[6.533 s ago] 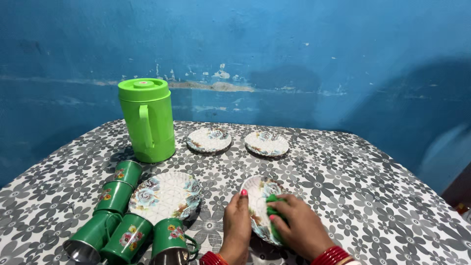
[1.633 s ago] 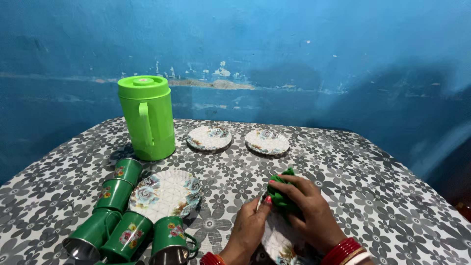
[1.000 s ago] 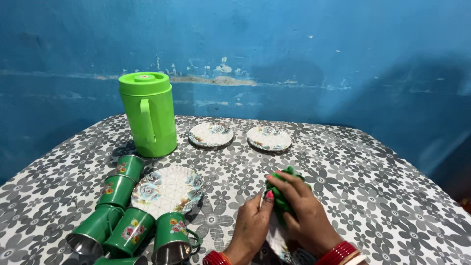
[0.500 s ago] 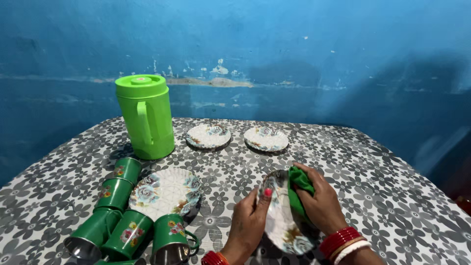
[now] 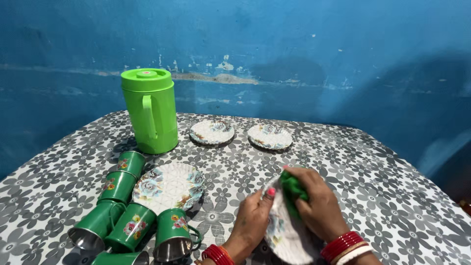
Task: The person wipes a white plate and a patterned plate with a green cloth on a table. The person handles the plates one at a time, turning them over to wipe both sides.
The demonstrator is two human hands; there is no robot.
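At the near edge of a flower-patterned table (image 5: 373, 162), a left hand (image 5: 252, 221) grips a tilted floral plate (image 5: 284, 230) by its rim while the right hand (image 5: 316, 206) clenches a green cloth (image 5: 293, 192) against its face, green mugs (image 5: 128, 226) lying to the left.

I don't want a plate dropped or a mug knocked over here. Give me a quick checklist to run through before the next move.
1. Left hand grips the edge of the held plate: ok.
2. Right hand presses the green cloth on that plate: ok.
3. Plate tilted up on edge, its lower rim hidden: cannot tell if supported.
4. Green mugs lie on their sides, apart from both hands: ok.
5. Green jug upright, lid on: ok.
6. Two small plates flat at the far side of the table: ok.
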